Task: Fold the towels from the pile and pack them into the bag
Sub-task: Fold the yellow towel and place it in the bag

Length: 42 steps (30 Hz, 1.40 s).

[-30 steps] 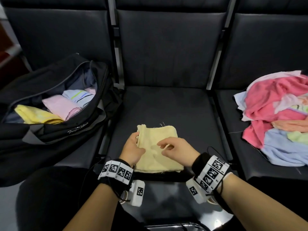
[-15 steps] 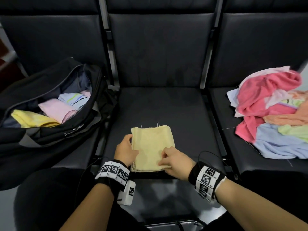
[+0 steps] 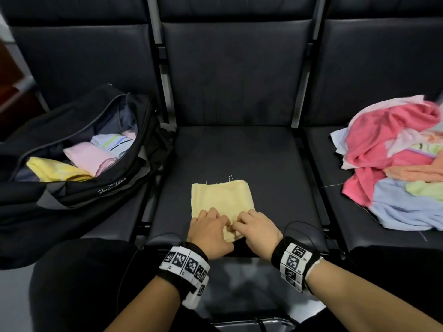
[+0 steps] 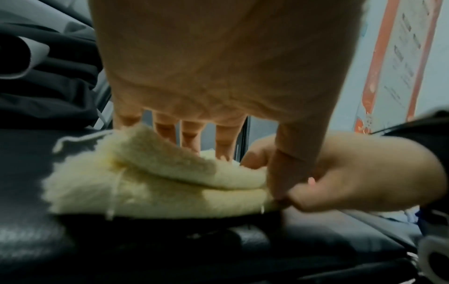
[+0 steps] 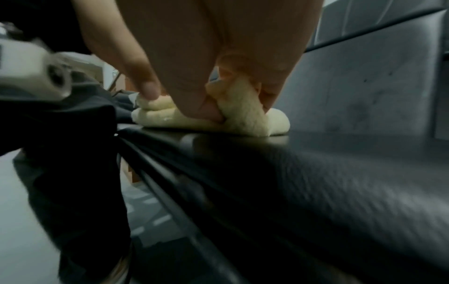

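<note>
A pale yellow towel (image 3: 221,197), folded small, lies on the middle seat (image 3: 227,154) near its front edge. My left hand (image 3: 208,227) and right hand (image 3: 254,225) sit side by side on the towel's near edge. The left wrist view shows my left thumb and fingers pinching the folded layers of the towel (image 4: 155,178). In the right wrist view my right thumb and fingers pinch a raised bunch of the towel (image 5: 243,113). The open black bag (image 3: 79,149) stands on the left seat with folded yellow, pink and striped towels inside. The towel pile (image 3: 398,164) lies on the right seat.
Black seat backs (image 3: 230,73) rise behind all three seats. Metal frame bars (image 3: 164,75) separate the seats. My dark-clothed knees (image 3: 79,283) are at the bottom of the head view, below the seat's front edge.
Both hands moved from the towel's sides and top to its near edge, now close together and pinching it. The towel lies flatter and squarer.
</note>
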Available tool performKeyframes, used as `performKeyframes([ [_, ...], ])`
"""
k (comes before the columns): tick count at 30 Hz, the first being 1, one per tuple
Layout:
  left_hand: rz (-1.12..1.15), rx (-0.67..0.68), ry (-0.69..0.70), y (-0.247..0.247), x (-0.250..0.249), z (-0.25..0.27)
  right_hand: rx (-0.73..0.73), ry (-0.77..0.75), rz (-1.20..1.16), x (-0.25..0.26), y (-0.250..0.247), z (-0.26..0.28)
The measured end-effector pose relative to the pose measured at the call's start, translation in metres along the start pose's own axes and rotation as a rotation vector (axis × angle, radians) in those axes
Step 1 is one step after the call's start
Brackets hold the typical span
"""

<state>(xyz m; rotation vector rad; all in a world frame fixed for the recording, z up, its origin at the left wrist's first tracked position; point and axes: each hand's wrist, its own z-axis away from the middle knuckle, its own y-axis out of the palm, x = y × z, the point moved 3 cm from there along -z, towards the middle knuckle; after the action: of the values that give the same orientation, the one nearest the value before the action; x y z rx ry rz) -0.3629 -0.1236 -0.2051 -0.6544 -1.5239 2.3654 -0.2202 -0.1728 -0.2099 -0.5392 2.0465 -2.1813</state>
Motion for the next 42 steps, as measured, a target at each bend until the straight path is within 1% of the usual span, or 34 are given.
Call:
performKeyframes([
  [2, -0.021, -0.005, -0.012, 0.0, 0.002, 0.0, 0.033, 0.064, -0.104, -0.005, -0.004, -0.007],
  [3, -0.029, -0.009, -0.019, 0.0, 0.004, -0.001, 0.07, 0.118, -0.204, -0.008, -0.007, -0.01],
  [4, -0.037, -0.02, -0.026, 0.0, 0.006, -0.002, 0.073, 0.169, -0.314, -0.011, -0.011, -0.011],
  [6, -0.04, -0.074, -0.038, -0.003, 0.01, -0.003, -0.052, 0.24, -0.516, -0.017, -0.021, -0.01],
  [7, -0.029, -0.102, -0.041, -0.003, 0.012, -0.003, -0.114, 0.253, -0.569, -0.019, -0.024, -0.008],
  [8, -0.007, -0.125, -0.041, -0.004, 0.014, -0.004, -0.138, 0.251, -0.582, -0.02, -0.026, -0.005],
  [10, 0.041, -0.157, -0.031, -0.006, 0.017, -0.006, -0.091, 0.207, -0.509, -0.016, -0.024, 0.002],
  [13, 0.105, -0.171, -0.004, -0.007, 0.02, -0.007, 0.027, 0.074, -0.238, -0.012, -0.011, 0.011],
  [15, 0.154, -0.162, 0.008, -0.007, 0.024, -0.007, 0.065, 0.044, -0.141, -0.016, -0.001, 0.014],
  [17, 0.213, -0.16, 0.021, -0.008, 0.028, -0.008, 0.032, 0.11, -0.222, -0.023, 0.0, 0.013],
  [19, 0.216, -0.158, 0.027, -0.01, 0.033, -0.008, -0.024, 0.221, -0.414, -0.031, -0.004, 0.011],
  [21, 0.22, -0.15, 0.013, -0.013, 0.039, -0.008, -0.073, 0.293, -0.577, -0.038, -0.01, 0.007],
  [25, 0.502, -0.154, -0.049, -0.021, 0.054, -0.009, -0.165, 0.416, -0.749, -0.052, -0.015, 0.006],
  [27, 0.597, -0.173, -0.073, -0.024, 0.059, -0.01, -0.173, 0.477, -0.761, -0.058, -0.011, 0.006],
  [29, 0.682, -0.164, -0.081, -0.023, 0.061, -0.011, -0.176, 0.522, -0.765, -0.064, -0.006, 0.008],
  [32, 0.8, -0.145, -0.063, -0.021, 0.062, -0.014, -0.235, 0.559, -0.795, -0.072, -0.003, 0.01],
  [34, 0.791, -0.172, -0.063, -0.02, 0.064, -0.019, -0.275, 0.578, -0.811, -0.077, -0.003, 0.009],
  [37, 0.734, -0.234, -0.105, -0.016, 0.064, -0.028, -0.298, 0.626, -0.802, -0.085, -0.003, 0.002],
  [42, 0.692, -0.309, -0.185, -0.009, 0.066, -0.034, -0.226, 0.719, -0.771, -0.089, 0.006, -0.013],
])
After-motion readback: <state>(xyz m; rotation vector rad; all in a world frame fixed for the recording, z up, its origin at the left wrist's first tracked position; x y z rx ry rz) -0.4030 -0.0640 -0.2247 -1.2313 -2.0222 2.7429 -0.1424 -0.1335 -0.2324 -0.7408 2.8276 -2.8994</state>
